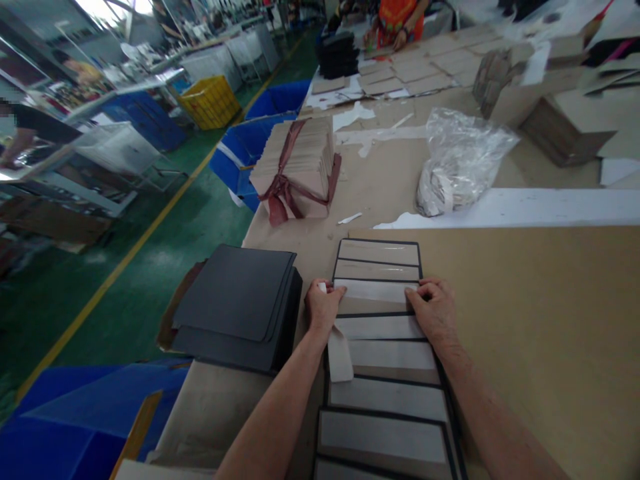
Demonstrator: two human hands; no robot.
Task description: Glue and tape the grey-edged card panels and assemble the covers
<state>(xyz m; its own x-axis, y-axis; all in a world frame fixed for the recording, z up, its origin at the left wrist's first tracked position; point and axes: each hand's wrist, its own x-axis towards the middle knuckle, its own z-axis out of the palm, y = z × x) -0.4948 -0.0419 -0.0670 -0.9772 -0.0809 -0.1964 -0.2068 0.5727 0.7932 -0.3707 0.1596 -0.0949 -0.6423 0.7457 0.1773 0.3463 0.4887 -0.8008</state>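
Observation:
A row of overlapping black-edged brown panels (380, 373) runs away from me on the brown table (550, 320), each with a white strip across it. My left hand (323, 308) pinches the left end of a white strip (375, 291) on one panel. A loose strip of white backing (340, 357) hangs from that hand. My right hand (434, 308) presses its bent fingers on the right end of the same strip.
A stack of dark grey sheets (235, 303) lies left of the panels. Farther off sit a bundle of brown cards tied with red ribbon (297, 167), a crumpled clear plastic bag (460, 160) and cardboard stacks (565, 127). Blue bins (250, 147) and the green floor lie left. A person in orange (400, 23) works at the far end.

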